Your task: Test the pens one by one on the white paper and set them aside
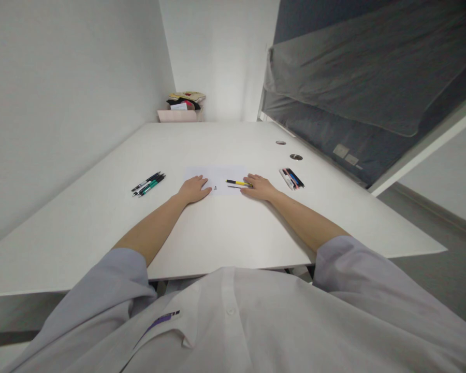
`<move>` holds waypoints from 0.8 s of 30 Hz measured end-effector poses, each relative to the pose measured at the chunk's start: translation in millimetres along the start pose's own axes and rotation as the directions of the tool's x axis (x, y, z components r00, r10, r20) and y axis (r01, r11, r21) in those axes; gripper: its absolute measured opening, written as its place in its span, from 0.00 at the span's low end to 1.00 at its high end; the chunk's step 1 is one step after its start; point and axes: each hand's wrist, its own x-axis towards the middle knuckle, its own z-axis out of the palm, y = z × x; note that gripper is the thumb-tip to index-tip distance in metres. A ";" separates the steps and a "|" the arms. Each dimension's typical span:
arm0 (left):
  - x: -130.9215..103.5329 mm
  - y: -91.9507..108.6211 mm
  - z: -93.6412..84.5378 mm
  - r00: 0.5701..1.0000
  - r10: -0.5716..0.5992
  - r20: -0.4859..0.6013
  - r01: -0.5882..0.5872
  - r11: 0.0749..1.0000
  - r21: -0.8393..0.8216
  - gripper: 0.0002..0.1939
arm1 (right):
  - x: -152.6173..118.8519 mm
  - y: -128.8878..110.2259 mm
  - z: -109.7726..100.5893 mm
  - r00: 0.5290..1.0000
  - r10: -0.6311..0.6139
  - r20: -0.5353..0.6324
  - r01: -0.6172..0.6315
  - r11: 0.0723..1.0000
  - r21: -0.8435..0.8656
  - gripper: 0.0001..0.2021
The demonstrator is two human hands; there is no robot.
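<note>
A sheet of white paper (217, 173) lies flat on the white table. My left hand (194, 190) rests on its left part, palm down with the fingers spread, holding nothing. My right hand (259, 187) lies palm down at the paper's right side, fingers stretched out. A yellow pen with a black end (236, 182) lies on the paper, its right end meeting the fingers of my right hand. Just below that pen is a thin dark line, perhaps its shadow or a slim part; I cannot tell. A tiny dark piece (215, 187), too small to name, sits between my hands.
Several black and green pens (149, 184) lie in a group on the left. Several more pens (291, 178) lie together on the right. Two round cable holes (296, 157) mark the table's right side. A pink box (177, 115) with things in it stands beyond the far edge.
</note>
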 end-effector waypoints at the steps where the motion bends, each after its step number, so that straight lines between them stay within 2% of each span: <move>1: 0.0 0.2 -0.2 1.000 -0.002 0.001 0.002 1.000 0.000 0.30 | 0.4 0.4 0.4 1.000 0.001 0.003 -0.001 1.000 -0.002 0.30; 9: -0.8 -0.2 -0.2 1.000 0.020 -0.022 -0.020 1.000 0.017 0.29 | 1.2 2.5 3.8 0.999 -0.017 -0.030 0.017 1.000 0.009 0.27; 13: -4.3 7.5 -4.3 0.989 0.048 -0.142 -0.046 0.999 0.015 0.28 | 0.8 1.7 1.5 0.998 0.015 -0.058 -0.013 1.000 0.020 0.30; 16: -7.6 22.7 -5.7 0.966 0.141 -0.215 -0.149 0.989 -0.019 0.26 | 0.3 -1.7 -1.7 0.992 -0.013 -0.124 0.019 0.999 0.041 0.30; 20: -7.8 44.1 -0.7 0.942 0.296 -0.161 -0.300 0.954 -0.001 0.23 | -0.8 -10.9 -0.3 0.967 -0.169 -0.193 0.182 0.982 0.052 0.22; 24: -2.8 52.4 4.1 0.946 0.312 -0.084 -0.312 0.950 0.014 0.24 | -1.1 -20.8 5.5 0.951 -0.240 -0.195 0.252 0.967 0.044 0.20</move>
